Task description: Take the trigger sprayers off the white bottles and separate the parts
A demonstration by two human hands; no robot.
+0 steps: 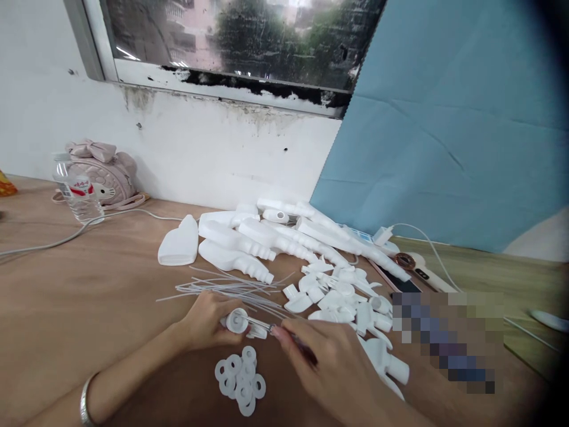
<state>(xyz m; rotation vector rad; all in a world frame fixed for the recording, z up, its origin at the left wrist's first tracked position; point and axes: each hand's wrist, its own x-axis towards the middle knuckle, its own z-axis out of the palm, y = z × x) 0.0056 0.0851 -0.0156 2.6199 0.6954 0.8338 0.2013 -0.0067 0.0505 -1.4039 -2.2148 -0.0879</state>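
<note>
My left hand (213, 320) is closed round a white plastic sprayer head (237, 321), its round opening turned up and towards me. Between the fingers of my right hand (326, 362) is a slim metal tool (262, 324), with its tip at that opening. Its exact kind is unclear, as my fingers hide most of the handle. Just below both hands lies a small heap of flat white washers (243, 384). Thin clear tubes (222, 287) are strewn beyond my left hand. A pile of similar white plastic heads (342, 293) lies beyond my right hand.
White bottle-like bodies (240, 237) are stacked by the wall. A water bottle (80, 193) and a pink bag (109, 178) stand far left, near a white cable (66, 240). A phone (404, 284) and a small handheld fan (420, 267) lie to the right.
</note>
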